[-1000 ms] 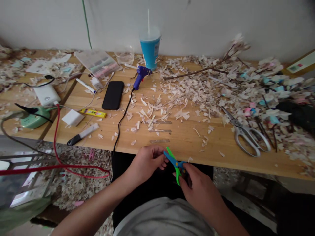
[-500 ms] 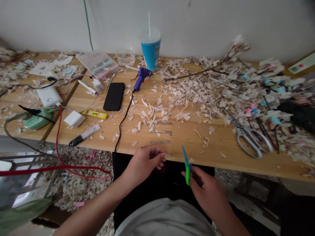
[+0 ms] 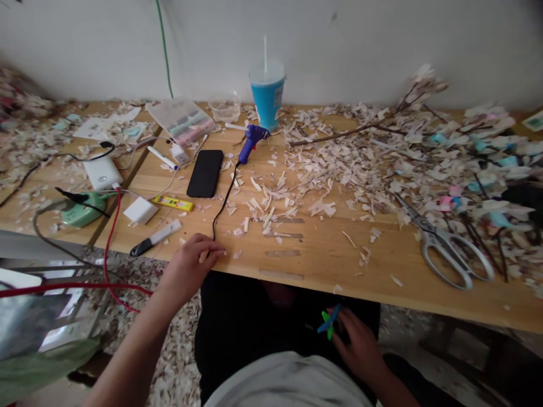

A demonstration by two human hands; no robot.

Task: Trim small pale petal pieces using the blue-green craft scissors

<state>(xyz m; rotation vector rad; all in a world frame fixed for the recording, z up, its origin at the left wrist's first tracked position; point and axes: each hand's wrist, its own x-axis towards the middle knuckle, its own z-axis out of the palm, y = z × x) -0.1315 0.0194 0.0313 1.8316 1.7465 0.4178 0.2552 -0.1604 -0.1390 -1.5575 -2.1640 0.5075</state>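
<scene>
My left hand (image 3: 190, 271) is at the table's front edge beside the black cord of the glue gun. Thumb and forefinger are pinched together, with a small pale scrap (image 3: 223, 252) at their tips. My right hand (image 3: 358, 345) is below the table edge, over my dark-clad lap. Its fingers are closed around small blue-and-green scissors (image 3: 328, 323), whose coloured parts cross each other. Part of the scissors is hidden by the fingers. Several thin translucent strips (image 3: 283, 254) lie on the wood between the two hands.
A purple glue gun (image 3: 253, 144), a black phone (image 3: 205, 173) and a blue cup (image 3: 267, 96) stand or lie behind. Large grey scissors (image 3: 449, 249) lie right, by heaped pale petals (image 3: 348, 152) and a branch (image 3: 352, 134). Left are a utility knife (image 3: 156, 237) and a red cable (image 3: 111, 243).
My left hand has moved left and slightly up, from the strips to the glue gun's cord. My right hand has lowered toward my lap, and the scissors have turned. The view has shifted slightly.
</scene>
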